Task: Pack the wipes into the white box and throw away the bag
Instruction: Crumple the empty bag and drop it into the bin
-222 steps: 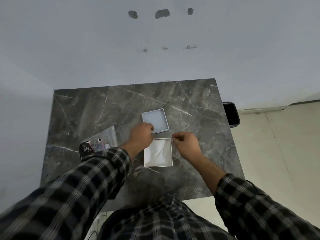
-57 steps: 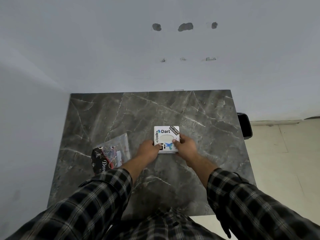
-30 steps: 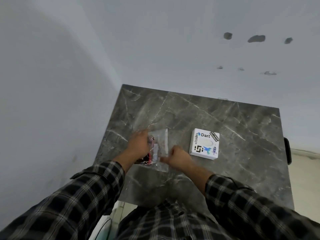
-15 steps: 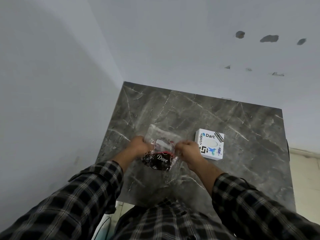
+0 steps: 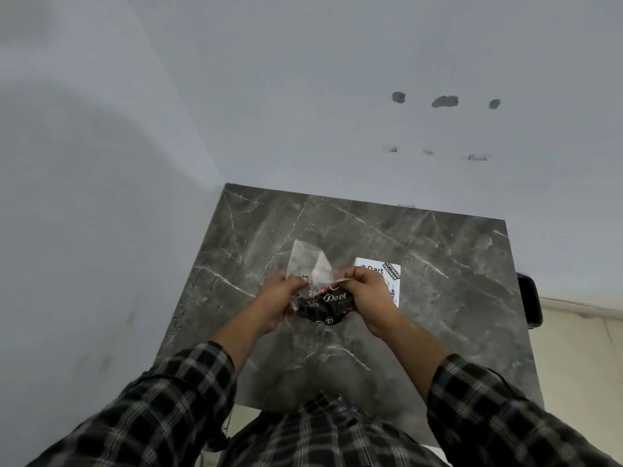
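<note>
Clear plastic bag (image 5: 312, 274) held above the dark marble table (image 5: 438, 298), its upper part transparent and crumpled, its lower part dark with white "Dove" lettering and a red edge. The bag is gripped from both sides. Left hand (image 5: 279, 299): fingers curled shut around the bag's left edge, thumb toward the centre. Right hand (image 5: 369, 294): fingers closed in a pinch on the bag's right upper edge, the knuckles facing the camera. The bag stretches between the two hands, with its clear top standing up beyond the fingers.

White box (image 5: 387, 274): lies flat on the table just beyond and to the right of the right hand, which hides its near left part. Its lid is on and bears stickers, among them "Dart" and a diagonal black label reading "SOFTWARE ENGINEER". No wipes are visible outside the box; whether the bag holds anything cannot be told.

Both forearms emerge from dark plaid sleeves (image 5: 175, 406) at the lower edge of the view. A black object (image 5: 529, 301) stands at the table's right edge, over the pale tiled floor (image 5: 580, 365). The table's far and left edges meet a plain wall (image 5: 303, 96) marked by several dark patches.
</note>
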